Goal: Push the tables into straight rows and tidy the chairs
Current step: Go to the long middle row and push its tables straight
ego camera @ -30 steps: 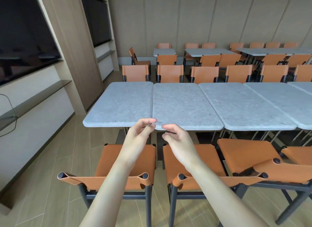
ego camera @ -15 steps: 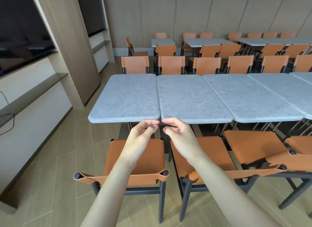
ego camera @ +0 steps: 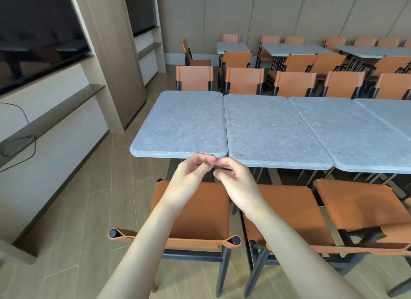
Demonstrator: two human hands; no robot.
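Grey stone-top tables stand side by side in a row. The left end table [ego camera: 180,125] and the second table [ego camera: 266,129] meet at a narrow seam. My left hand [ego camera: 191,180] curls its fingers against the near corner of the left end table. My right hand [ego camera: 238,183] curls at the neighbouring corner of the second table, and the fingertips of both hands touch just under the seam. Two orange chairs, one [ego camera: 200,212] below my left arm and one [ego camera: 295,212] below my right, stand at the tables with their backs toward me.
A third table [ego camera: 347,129] and a fourth [ego camera: 391,114] continue the row to the right. Orange chairs [ego camera: 244,80] line the far side, with more tables [ego camera: 289,49] and chairs behind. A wall with shelves and dark screens [ego camera: 33,42] runs along the left beside bare wooden floor.
My hands have moved together from spread fingers to curled fingers meeting under the seam at the table corners. The view has shifted, so the tables sit further right.
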